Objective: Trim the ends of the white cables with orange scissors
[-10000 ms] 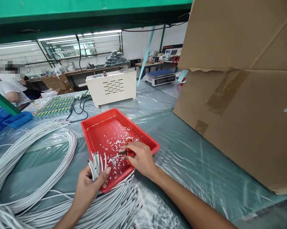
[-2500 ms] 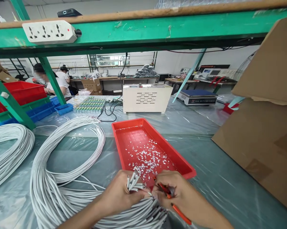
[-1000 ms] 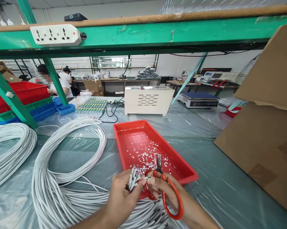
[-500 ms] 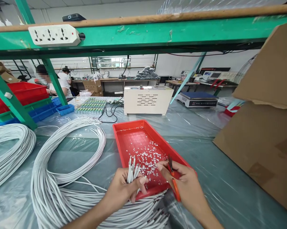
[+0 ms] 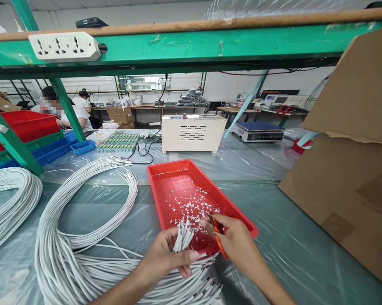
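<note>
My left hand [image 5: 171, 254] is closed round a small bunch of white cables [image 5: 185, 235], whose ends point up over the near end of a red tray [image 5: 154, 186]. Just to the right, my right hand [image 5: 227, 233] grips orange-handled cutters [image 5: 221, 243], their dark jaws beside the cable ends. Small white scraps [image 5: 193, 207] lie scattered on the tray floor. Below my hands, many loose cable ends [image 5: 206, 281] lie by the tray's near edge, running from a large white coil [image 5: 51, 237] on the left.
Another white coil [image 5: 15, 186] lies far left. Behind the tray stands a beige machine [image 5: 193, 134], with a scale [image 5: 257, 132] to its right. A cardboard box [image 5: 343, 203] borders the right side. A green beam [image 5: 178, 48] crosses overhead. Two people sit at the back left.
My right hand has moved left and slightly up with the cutters, closer to the bunch. The bunch in my left hand has shifted slightly right. The view has shifted slightly.
</note>
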A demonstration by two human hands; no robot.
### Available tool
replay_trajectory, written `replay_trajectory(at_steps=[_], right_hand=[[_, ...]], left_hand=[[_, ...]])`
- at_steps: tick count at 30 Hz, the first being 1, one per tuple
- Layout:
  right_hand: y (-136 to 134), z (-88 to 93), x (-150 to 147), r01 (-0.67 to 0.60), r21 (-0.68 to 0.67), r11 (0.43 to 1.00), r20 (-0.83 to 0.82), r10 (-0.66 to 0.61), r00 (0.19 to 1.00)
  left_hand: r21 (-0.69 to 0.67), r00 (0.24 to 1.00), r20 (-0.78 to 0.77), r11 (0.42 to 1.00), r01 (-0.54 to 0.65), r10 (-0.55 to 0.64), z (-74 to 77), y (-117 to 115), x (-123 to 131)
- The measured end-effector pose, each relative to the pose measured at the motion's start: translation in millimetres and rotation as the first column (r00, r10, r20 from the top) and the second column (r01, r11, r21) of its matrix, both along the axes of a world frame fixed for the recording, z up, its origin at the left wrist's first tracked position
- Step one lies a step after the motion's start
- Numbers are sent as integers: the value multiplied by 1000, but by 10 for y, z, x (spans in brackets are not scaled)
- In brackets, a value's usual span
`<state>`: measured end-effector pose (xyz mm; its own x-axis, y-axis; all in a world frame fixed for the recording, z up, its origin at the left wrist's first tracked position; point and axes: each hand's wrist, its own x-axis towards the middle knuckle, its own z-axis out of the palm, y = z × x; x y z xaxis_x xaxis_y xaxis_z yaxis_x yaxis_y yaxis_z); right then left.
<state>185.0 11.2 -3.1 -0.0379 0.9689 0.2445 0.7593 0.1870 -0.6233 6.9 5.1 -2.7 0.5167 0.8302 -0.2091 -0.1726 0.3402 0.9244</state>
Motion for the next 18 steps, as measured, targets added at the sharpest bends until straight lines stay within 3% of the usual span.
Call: replay_trajectory(at_steps=[2, 4, 6, 10, 13, 18], right_hand=[[-48, 54, -12, -211, -80, 974, -237, 187, 953], [-121, 129, -27, -444, -140, 885, -459, 339, 821], [-199, 201, -37, -539, -208, 817, -425, 421, 802], [-288, 254, -24, -591, -398, 702, -147, 587, 796], [-279, 226, 9, -543, -453, 707, -62, 582, 811], [-225, 182, 68, -505, -385, 772, -259, 435, 862]], left_hand=[[-14, 999, 7, 999, -36, 36, -2, 9, -9], [-32, 996, 29, 996, -84, 85, -11, 24, -20], [-56, 989, 62, 989, -135, 138, -25, 42, -31], [-48, 971, 79, 973, -224, 227, -32, 50, -43], [63, 965, 56, 963, -261, 257, -4, 25, -30], [286, 929, -33, 894, -345, 369, 51, 0, 22]])
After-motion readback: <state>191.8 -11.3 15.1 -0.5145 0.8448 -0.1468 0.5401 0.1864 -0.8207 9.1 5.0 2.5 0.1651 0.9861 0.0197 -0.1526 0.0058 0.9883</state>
